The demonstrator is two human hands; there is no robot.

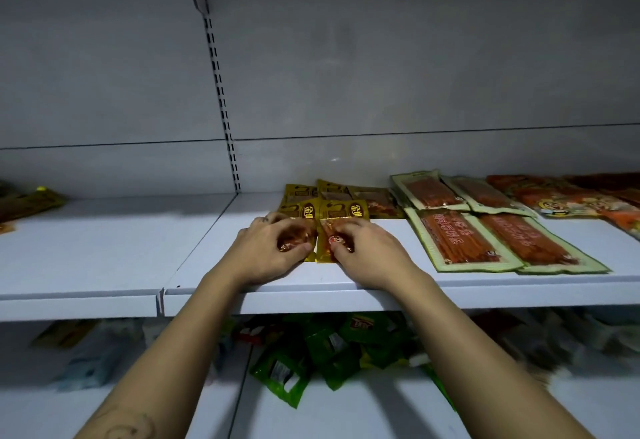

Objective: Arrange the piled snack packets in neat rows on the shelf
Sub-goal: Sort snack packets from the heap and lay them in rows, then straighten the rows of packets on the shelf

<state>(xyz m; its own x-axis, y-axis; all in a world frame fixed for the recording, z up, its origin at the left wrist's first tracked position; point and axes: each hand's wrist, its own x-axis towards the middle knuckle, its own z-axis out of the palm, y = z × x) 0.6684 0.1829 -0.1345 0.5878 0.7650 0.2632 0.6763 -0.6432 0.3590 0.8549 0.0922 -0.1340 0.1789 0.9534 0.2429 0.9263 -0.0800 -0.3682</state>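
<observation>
Two gold snack packets lie side by side near the middle of the white shelf [104, 258]. My left hand [266, 251] rests on the left gold packet [300, 211], fingers curled over its lower half. My right hand [367, 251] presses on the right gold packet [341, 211] in the same way. Behind them, more gold packets [329, 191] lie in a second row against the back wall. Whether my fingers grip the packets or only press them flat is unclear.
Green-edged packets of red sticks [485, 237] lie in two rows to the right, with orange packets [568, 196] beyond. A gold packet [31, 201] sits far left. Below, a pile of green packets [332, 345] covers the lower shelf. A slotted upright [221, 92] divides the back wall.
</observation>
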